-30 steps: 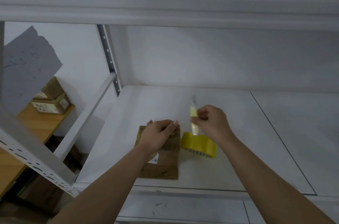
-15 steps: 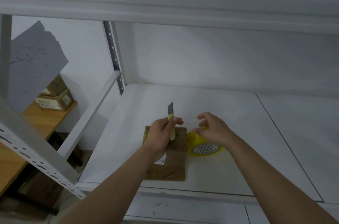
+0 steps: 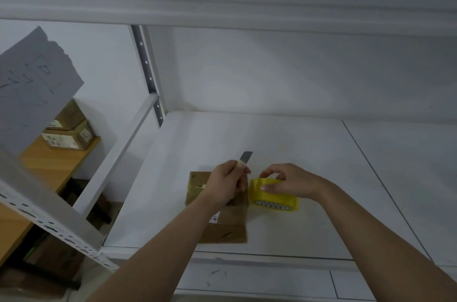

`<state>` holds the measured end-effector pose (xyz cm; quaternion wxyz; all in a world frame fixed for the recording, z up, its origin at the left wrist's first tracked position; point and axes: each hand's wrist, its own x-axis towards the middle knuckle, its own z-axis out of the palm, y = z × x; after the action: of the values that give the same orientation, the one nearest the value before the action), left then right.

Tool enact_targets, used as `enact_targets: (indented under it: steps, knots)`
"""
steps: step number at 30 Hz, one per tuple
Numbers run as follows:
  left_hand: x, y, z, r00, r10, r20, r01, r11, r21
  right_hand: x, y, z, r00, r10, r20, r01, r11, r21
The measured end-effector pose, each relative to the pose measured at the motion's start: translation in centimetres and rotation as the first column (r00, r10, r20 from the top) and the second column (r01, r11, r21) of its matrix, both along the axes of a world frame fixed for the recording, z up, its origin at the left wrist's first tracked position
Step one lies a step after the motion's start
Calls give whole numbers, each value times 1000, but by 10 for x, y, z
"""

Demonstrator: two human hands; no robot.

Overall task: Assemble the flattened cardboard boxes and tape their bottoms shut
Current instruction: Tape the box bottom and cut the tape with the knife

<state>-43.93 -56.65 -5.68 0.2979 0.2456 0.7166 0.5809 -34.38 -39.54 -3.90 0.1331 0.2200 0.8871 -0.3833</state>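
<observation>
A: Start at the left. What is on that side?

B: Off the shelf, two small brown boxes [image 3: 70,134] sit stacked on a wooden tabletop [image 3: 47,165], well apart from the work. They play no part now.

A: And on the shelf [image 3: 321,178] itself?

B: A flattened cardboard box [image 3: 227,225] lies flat near the front edge, which I judge keeps it steady for taping. The left hand [image 3: 226,186] is above its far half, fingers curled round a box cutter [image 3: 243,160] whose grey blade points up and away, clear of both hands. I cannot tell whether the hand also rests on the cardboard.

A: Why hold the blade like that?

B: Probably to keep it ready for cutting the tape.

A: And to the right?

B: A yellow tape roll [image 3: 273,196] stands on edge just beside the box. The right hand [image 3: 288,184] grips it from above, thumb at the near side and fingers [image 3: 265,173] bent over the top, perhaps feeling for the loose end.
</observation>
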Motion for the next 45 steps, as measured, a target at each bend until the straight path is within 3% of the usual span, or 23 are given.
enact_targets:
  steps: [3, 6, 8, 11, 13, 16, 19, 22, 27, 31, 33, 34, 36, 37, 39, 41, 45]
  knots:
    - [0, 1, -1, 997, 2, -77, -7, 999, -53, 0, 1, 4, 999, 36, 28, -38, 997, 74]
    - [0, 0, -3, 995, 7, -97, -15, 996, -86, -3, 3, 17, 995, -13, 101, -29, 916, 401]
    - [-1, -2, -3, 995, -3, -96, -5, 996, -89, 0, 3, 18, 980, -1, 201, -108, 842, 529]
    - [-1, -4, -1, 996, -73, -57, 66, 991, -114, 8, 10, 4, 987, 59, 148, -112, 919, 378]
    - [-2, -2, 3, 985, -162, -56, 148, 969, -200, 13, 15, 1, 994, 77, 82, -94, 968, 233]
    - [-3, 0, 9, 965, -245, -95, 202, 923, -328, 18, 15, 1, 999, 47, 24, -50, 987, 156]
    - [1, 7, 16, 928, -303, -216, 176, 869, -462, 19, 12, -5, 1000, -2, -16, 5, 976, 216]
    - [10, 16, 21, 807, -421, -414, 85, 776, -625, 20, 6, -8, 999, -46, -23, 51, 950, 310]
    - [12, 21, 19, 743, -481, -465, 31, 719, -694, 23, -8, -9, 992, -83, -95, 116, 893, 436]
    - [19, 28, 16, 636, -534, -557, -66, 682, -729, 27, -14, -9, 978, -130, -165, 194, 858, 476]
    - [15, 21, 12, 670, -490, -558, -8, 747, -665, 33, -10, -10, 968, -178, -177, 241, 856, 458]
    - [10, 14, 9, 745, -415, -522, 44, 812, -582, 37, -6, -11, 964, -204, -172, 261, 855, 448]
    - [6, -3, 3, 935, -136, -327, 31, 951, -307, 46, 3, -16, 955, -252, -155, 295, 859, 419]
    - [4, -6, -1, 961, -1, -276, -62, 974, -218, 49, 7, -18, 949, -275, -153, 314, 864, 394]
    - [4, -1, -5, 928, 82, -364, -178, 955, -239, 52, 13, -21, 936, -315, -156, 350, 871, 344]
    - [12, 10, -7, 865, 26, -501, -238, 900, -365, 53, 15, -21, 929, -336, -155, 369, 873, 318]
    - [30, 31, -3, 789, -58, -612, -357, 767, -533, 50, 13, -21, 930, -334, -152, 367, 863, 348]
